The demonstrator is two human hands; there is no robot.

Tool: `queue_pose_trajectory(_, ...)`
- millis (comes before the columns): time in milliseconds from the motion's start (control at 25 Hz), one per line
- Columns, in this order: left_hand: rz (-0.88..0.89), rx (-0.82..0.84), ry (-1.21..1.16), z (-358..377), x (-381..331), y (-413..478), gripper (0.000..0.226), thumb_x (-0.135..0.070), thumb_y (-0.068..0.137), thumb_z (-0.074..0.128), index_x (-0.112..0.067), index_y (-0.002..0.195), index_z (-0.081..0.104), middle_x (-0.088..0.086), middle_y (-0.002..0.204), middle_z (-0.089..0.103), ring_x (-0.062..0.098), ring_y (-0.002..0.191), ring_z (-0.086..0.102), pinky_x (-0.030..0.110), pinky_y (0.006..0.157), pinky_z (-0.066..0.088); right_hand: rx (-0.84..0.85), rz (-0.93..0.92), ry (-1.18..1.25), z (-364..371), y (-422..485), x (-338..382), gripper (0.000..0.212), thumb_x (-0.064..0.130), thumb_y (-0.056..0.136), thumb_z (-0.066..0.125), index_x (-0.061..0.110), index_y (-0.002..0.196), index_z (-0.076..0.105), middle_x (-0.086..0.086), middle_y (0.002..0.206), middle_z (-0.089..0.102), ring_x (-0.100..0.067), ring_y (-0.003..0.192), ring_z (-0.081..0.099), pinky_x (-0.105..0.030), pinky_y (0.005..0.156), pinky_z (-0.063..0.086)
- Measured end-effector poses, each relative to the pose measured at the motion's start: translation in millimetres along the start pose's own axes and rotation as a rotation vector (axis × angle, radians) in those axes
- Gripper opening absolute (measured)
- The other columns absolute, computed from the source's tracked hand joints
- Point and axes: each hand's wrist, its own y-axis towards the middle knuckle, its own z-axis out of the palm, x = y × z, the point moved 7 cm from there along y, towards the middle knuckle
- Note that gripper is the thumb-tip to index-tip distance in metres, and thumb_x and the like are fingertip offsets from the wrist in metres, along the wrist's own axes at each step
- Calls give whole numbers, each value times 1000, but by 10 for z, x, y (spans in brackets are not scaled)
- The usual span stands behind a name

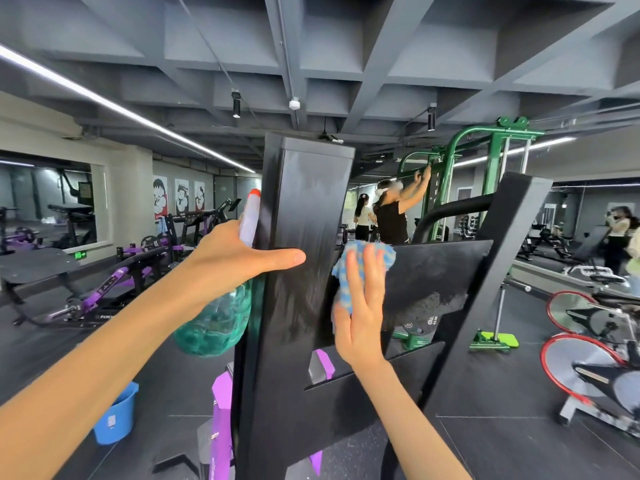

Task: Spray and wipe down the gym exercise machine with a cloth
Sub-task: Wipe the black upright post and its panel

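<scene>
The black steel frame of the exercise machine (pixel 304 216) rises in front of me, its upright post streaked with wet marks. My left hand (pixel 228 254) grips a spray bottle (pixel 214 323) with a teal body and a white, red-tipped head, held against the post's left side, thumb stretched across the post's face. My right hand (pixel 360 306) presses a blue and yellow cloth (pixel 346 271) flat against the crossplate just right of the post, fingers straight and spread.
A blue bucket (pixel 116 415) stands on the floor at lower left. Purple machine parts (pixel 221 410) sit at the frame's base. Spin bikes (pixel 595 358) stand at right, a green cable rack (pixel 491 174) and several people behind, purple benches at left.
</scene>
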Motion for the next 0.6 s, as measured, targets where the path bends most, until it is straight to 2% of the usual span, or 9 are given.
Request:
queue_pose_trajectory(40, 0, 3, 1, -3, 6, -1, 105, -55, 75, 73, -45, 153, 4, 10, 86, 44, 18, 74, 46, 29, 71, 37, 34, -123, -79, -12, -50, -77, 52, 19, 101, 27, 18, 152, 17, 3, 160, 4, -25, 147, 9, -44, 118, 13)
queue_pose_trajectory(80, 0, 6, -1, 2, 14, 6, 103, -54, 74, 73, -46, 153, 6, 9, 84, 40, 18, 73, 43, 29, 71, 34, 26, -148, -130, -69, -83, -256, 49, 24, 103, 25, 24, 152, 17, 5, 159, 3, -21, 147, 10, -41, 118, 15)
queue_pose_trajectory(120, 1, 9, -6, 4, 9, 5, 102, -56, 73, 74, -46, 152, 10, 8, 83, 39, 18, 73, 42, 29, 71, 33, -10, -80, -139, -158, -93, -493, 48, 30, 104, 25, 27, 151, 18, 6, 159, 4, -18, 146, 10, -38, 118, 15)
queue_pose_trajectory(240, 12, 5, -30, 6, 44, 38, 98, -56, 72, 76, -45, 151, 19, 6, 80, 38, 19, 70, 37, 31, 69, 30, -233, 334, -105, -542, -107, -1247, 49, 29, 104, 22, 15, 150, 21, -7, 158, 9, -13, 147, 6, -27, 118, 9)
queue_pose_trajectory(320, 13, 10, -28, 9, 63, 71, 99, -57, 70, 76, -47, 150, 18, 6, 79, 36, 20, 69, 35, 33, 68, 28, -387, 593, -117, -767, -196, -1695, 51, 17, 99, 22, 6, 149, 23, -16, 157, 12, -20, 146, 10, -33, 119, 11)
queue_pose_trajectory(440, 16, 40, -27, 6, 76, 90, 114, -74, 49, 71, -55, 147, 16, 9, 88, 58, 30, 78, 50, 33, 75, 34, -537, 856, -76, -885, -201, -1944, 52, 10, 96, 24, 6, 148, 26, -19, 156, 15, -26, 145, 15, -37, 117, 14)
queue_pose_trajectory(480, 17, 38, -30, 3, 83, 96, 116, -75, 46, 69, -57, 146, 14, 15, 95, 63, 34, 84, 55, 33, 77, 36, -552, 886, -25, -790, -185, -1767, 51, 11, 97, 26, 10, 148, 26, -15, 158, 13, -23, 146, 13, -36, 118, 13)
queue_pose_trajectory(520, 19, 34, -38, -2, 78, 96, 117, -75, 45, 69, -58, 146, 13, 18, 100, 63, 35, 87, 57, 33, 76, 37, -525, 839, 22, -622, -216, -1493, 50, 10, 99, 28, 16, 149, 24, -8, 159, 10, -18, 146, 9, -33, 119, 10)
queue_pose_trajectory(600, 32, 35, -41, 2, 61, 88, 119, -74, 45, 68, -57, 147, 11, 19, 101, 62, 37, 88, 56, 32, 76, 41, -326, 609, 22, -216, -441, -831, 49, 16, 103, 29, 26, 150, 19, 5, 159, 5, -12, 147, 5, -29, 119, 7)
